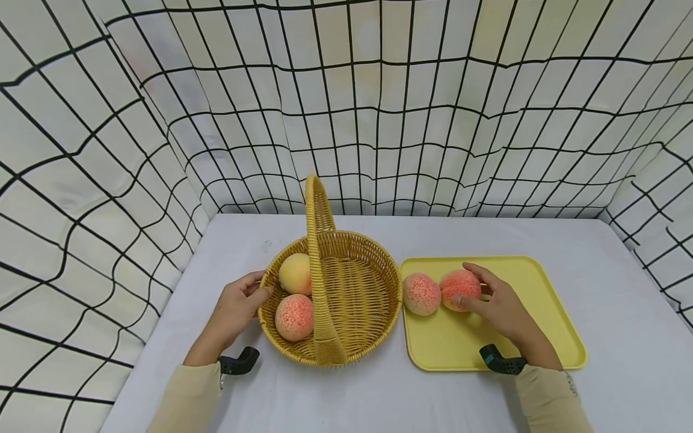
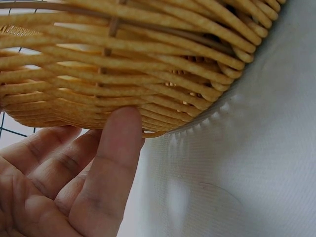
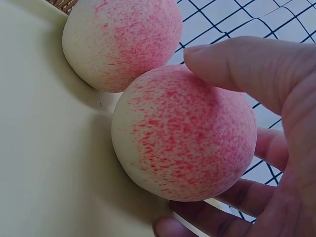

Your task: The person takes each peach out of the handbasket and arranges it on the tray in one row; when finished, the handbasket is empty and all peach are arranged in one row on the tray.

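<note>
My left hand (image 1: 238, 304) is at the left side of a round wicker basket (image 1: 373, 337) with a tall arched handle. In the left wrist view its thumb (image 2: 121, 148) rests against the woven outer wall, fingers extended beside it. Two peaches lie left of the handle: a yellowish peach (image 1: 295, 273) behind a pink-speckled peach (image 1: 295, 317). My right hand (image 1: 503, 307) holds a pink-red peach (image 3: 187, 138) over the yellow tray (image 1: 520, 355), its thumb on one side and fingers around the other. Close against that peach sits another speckled peach (image 3: 121, 42).
The tray stands right beside the basket on a white-covered table (image 1: 271, 397). White walls with a black grid pattern (image 1: 379, 120) enclose the back and both sides. The basket handle (image 1: 319, 270) rises well above the rim, to the right of the two peaches.
</note>
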`<state>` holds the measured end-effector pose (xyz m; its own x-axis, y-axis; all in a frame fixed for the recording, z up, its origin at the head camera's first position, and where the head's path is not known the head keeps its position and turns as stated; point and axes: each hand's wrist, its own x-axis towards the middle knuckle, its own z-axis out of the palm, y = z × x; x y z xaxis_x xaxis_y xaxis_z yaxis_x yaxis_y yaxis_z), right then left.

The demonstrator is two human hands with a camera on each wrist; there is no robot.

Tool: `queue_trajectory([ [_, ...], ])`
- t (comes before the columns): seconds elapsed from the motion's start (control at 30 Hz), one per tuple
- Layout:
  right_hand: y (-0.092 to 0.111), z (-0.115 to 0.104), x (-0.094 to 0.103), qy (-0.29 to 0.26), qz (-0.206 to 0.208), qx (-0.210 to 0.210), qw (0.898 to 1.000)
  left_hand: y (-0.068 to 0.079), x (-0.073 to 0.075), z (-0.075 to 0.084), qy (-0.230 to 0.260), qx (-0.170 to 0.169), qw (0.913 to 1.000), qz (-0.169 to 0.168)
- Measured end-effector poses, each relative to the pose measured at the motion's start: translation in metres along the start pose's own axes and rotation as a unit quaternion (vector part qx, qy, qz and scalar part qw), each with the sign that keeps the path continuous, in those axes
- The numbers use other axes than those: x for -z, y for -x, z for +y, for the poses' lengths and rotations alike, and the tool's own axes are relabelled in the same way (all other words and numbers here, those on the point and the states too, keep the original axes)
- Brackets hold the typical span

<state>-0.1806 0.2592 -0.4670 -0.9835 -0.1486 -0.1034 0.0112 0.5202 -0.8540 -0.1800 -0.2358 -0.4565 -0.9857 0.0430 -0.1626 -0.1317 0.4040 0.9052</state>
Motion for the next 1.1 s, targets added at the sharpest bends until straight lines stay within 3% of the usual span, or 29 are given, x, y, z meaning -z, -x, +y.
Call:
queue_trajectory([
  [0.27,0.003,-0.006,0.001,0.008,0.013,0.001,1.000,0.002,0.003,-0.002,0.004,-0.001,1.0000,0.006],
  [0.53,0.007,-0.036,0.000,-0.001,0.108,0.070,0.992,0.001,0.003,-0.004,0.006,0.000,0.9999,0.008],
  [0.67,0.005,-0.060,-0.006,-0.029,0.115,0.100,0.988,-0.002,0.000,-0.004,0.011,0.000,0.9999,0.005],
  [0.77,-0.003,-0.079,-0.017,-0.049,0.088,0.124,0.987,-0.003,-0.001,-0.004,0.010,0.000,0.9999,0.008],
  [0.9,-0.017,-0.104,-0.040,-0.068,0.014,0.150,0.986,-0.002,0.000,-0.004,0.010,0.003,0.9999,0.013],
  [1.1,-0.040,-0.136,-0.079,-0.083,-0.104,0.143,0.981,-0.001,0.000,-0.006,0.017,0.001,0.9998,0.012],
])
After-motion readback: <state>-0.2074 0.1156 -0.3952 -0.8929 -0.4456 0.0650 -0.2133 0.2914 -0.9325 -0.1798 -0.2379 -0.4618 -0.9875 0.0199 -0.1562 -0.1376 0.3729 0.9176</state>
